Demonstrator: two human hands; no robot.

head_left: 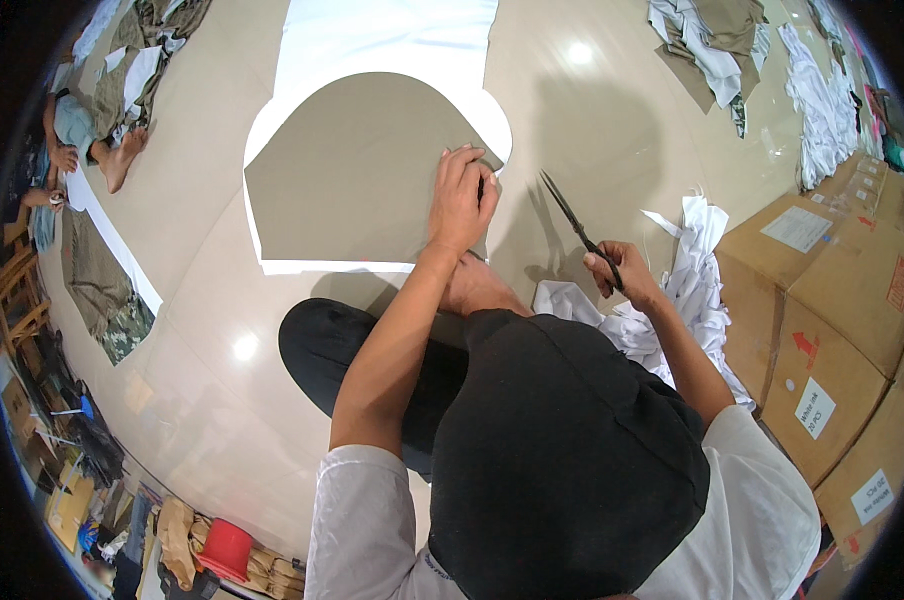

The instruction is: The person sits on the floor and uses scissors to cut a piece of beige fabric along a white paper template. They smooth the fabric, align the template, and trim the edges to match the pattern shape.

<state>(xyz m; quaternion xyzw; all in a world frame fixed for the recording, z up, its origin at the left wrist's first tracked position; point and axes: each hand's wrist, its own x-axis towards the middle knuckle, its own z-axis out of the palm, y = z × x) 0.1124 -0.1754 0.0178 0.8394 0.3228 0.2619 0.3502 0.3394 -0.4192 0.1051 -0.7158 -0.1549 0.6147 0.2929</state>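
Note:
A khaki fabric piece [352,180] with a rounded top lies flat on white fabric [387,40], which shows around its edges and runs on beyond it. At the khaki piece's right side, my left hand [460,200] bears on the cloth with bent fingers closed at its edge. My right hand [617,270] grips dark scissors [570,212] by the handles, to the right of the cloth and apart from it. Their blades point up and left and look nearly together. My bare foot [482,288] rests at the cloth's lower right edge, beneath my left wrist.
White fabric scraps [697,270] are heaped by my right arm, against cardboard boxes [822,310]. More cloth piles [707,45] lie at the far right. On the left another person's foot [122,158] and hands show near khaki and camouflage cloth [97,270]. A red bucket [225,548] stands lower left.

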